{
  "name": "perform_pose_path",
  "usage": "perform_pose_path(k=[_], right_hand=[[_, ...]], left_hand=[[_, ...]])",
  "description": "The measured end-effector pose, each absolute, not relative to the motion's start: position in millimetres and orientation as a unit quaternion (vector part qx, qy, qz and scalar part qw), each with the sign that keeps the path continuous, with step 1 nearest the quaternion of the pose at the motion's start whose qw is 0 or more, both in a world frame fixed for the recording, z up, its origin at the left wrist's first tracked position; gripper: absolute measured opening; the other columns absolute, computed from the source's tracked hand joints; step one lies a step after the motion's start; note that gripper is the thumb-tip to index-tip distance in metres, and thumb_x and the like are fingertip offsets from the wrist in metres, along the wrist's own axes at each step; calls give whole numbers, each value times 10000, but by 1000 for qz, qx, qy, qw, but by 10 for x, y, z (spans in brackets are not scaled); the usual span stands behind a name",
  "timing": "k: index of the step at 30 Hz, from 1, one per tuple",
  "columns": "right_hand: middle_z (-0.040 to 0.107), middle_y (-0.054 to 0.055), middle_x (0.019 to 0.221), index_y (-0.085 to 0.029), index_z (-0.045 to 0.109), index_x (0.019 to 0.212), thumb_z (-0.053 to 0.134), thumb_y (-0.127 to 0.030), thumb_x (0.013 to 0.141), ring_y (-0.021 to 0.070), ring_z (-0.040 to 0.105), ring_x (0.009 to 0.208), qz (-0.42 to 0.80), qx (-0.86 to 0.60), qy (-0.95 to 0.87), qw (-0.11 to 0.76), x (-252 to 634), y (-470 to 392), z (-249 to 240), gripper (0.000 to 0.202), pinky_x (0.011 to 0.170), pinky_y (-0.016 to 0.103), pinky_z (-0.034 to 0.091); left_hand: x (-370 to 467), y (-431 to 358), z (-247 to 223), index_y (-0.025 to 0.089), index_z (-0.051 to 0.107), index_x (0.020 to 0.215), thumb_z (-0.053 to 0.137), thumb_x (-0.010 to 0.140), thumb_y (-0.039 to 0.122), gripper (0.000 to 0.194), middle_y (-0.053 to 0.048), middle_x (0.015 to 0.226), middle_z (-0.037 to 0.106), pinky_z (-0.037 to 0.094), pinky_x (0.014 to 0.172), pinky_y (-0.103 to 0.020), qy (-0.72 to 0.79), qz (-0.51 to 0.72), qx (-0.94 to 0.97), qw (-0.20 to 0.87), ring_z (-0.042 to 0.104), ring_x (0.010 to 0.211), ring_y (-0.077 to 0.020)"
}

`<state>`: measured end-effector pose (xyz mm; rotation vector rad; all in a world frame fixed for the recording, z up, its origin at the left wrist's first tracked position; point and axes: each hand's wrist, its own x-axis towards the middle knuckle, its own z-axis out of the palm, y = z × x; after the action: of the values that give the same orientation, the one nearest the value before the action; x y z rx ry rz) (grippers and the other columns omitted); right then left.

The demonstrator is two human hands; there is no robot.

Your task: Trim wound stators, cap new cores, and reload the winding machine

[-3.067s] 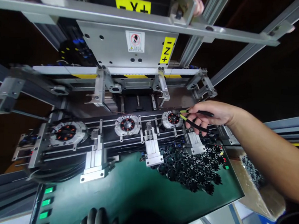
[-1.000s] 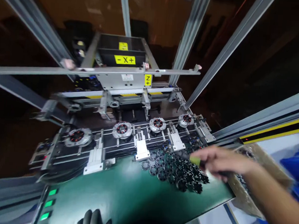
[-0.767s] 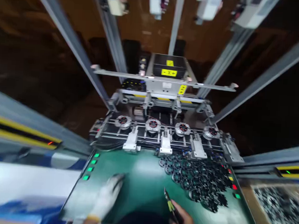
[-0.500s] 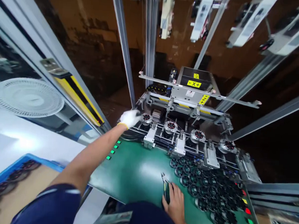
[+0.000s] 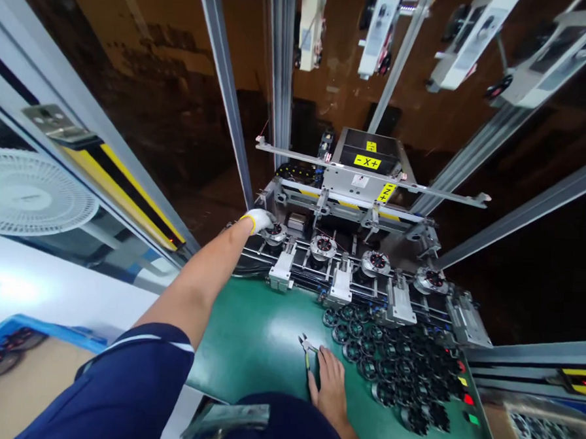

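Note:
My left hand [image 5: 258, 221], in a white glove with a yellow cuff, reaches to the machine's leftmost station. Its fingers close at the left edge of a round metal part with a dark, red-marked centre [image 5: 275, 233]; the fingertips are partly hidden. Low over the green worktop [image 5: 247, 335], my bare right hand [image 5: 331, 382] holds a pair of cutting pliers [image 5: 308, 346]. The jaws point away from me and are parted, with the handles spread under my fingers and thumb.
Similar round parts sit at the other stations, including the second one [image 5: 324, 246]. Many black rings [image 5: 393, 362] cover the worktop's right side. Metal posts [image 5: 226, 91] frame the machine. A blue tray [image 5: 22, 326] and a white fan [image 5: 34, 193] are at left.
My left hand has moved in against the leftmost round part. The pliers have opened in my right hand, their jaws and handles now apart. The view has shifted slightly right.

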<state>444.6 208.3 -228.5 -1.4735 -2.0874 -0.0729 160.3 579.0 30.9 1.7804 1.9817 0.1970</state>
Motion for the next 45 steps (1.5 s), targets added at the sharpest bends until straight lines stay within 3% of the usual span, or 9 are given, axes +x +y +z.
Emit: perform_pose_path(k=[9, 16, 23, 30, 36, 45], right_hand=[[653, 155, 1356, -152, 536, 1412, 480, -272, 990, 300, 598, 1256, -13, -576, -768, 280, 4372, 2078, -2267, 442, 1040, 475, 470], [645, 160, 1364, -153, 559, 1386, 500, -235, 959, 292, 581, 1279, 16, -592, -761, 266, 4338, 2080, -2245, 439, 1070, 485, 465], [625, 168, 1385, -144, 574, 1370, 525, -207, 945, 287, 560, 1305, 57, -602, -749, 271, 4301, 2077, -2210, 433, 1097, 504, 459], [620, 153, 1397, -155, 578, 1367, 571, -220, 937, 278, 544, 1320, 86, -608, -737, 282, 4257, 2088, -2193, 435, 1121, 498, 443], [626, 147, 1387, -146, 603, 1307, 631, -228, 895, 279, 529, 1323, 111, -623, -721, 282, 4203, 2109, -2213, 421, 1143, 487, 421], [625, 133, 1394, -155, 591, 1322, 630, -240, 902, 264, 518, 1330, 143, -622, -716, 283, 4201, 2140, -2139, 430, 1171, 459, 383]], left_hand=[[2382, 5538, 342, 186, 623, 1274, 615, 979, 409, 369, -106, 1308, 634, 552, 983, -474, 667, 58, 712, 213, 635, 1154, -250], [3099, 5616, 221, 170, 665, 1166, 658, 957, 390, 303, -83, 1178, 686, 580, 911, -419, 644, -20, 717, 264, 676, 1055, -221], [3122, 5495, 160, 165, 626, 1247, 631, 976, 369, 339, -97, 1231, 660, 595, 888, -421, 668, 30, 701, 248, 670, 1047, -218], [3713, 5132, 256, 187, 585, 1337, 620, 973, 403, 425, -125, 1427, 562, 476, 1081, -550, 624, 105, 752, 182, 557, 1290, -292], [4449, 5342, 113, 158, 667, 1157, 638, 965, 427, 332, -85, 1157, 693, 576, 918, -433, 580, 32, 765, 278, 680, 1039, -219], [4631, 5297, -70, 168, 640, 1216, 625, 979, 382, 320, -86, 1185, 675, 600, 855, -392, 614, 67, 729, 294, 679, 1001, -205]])
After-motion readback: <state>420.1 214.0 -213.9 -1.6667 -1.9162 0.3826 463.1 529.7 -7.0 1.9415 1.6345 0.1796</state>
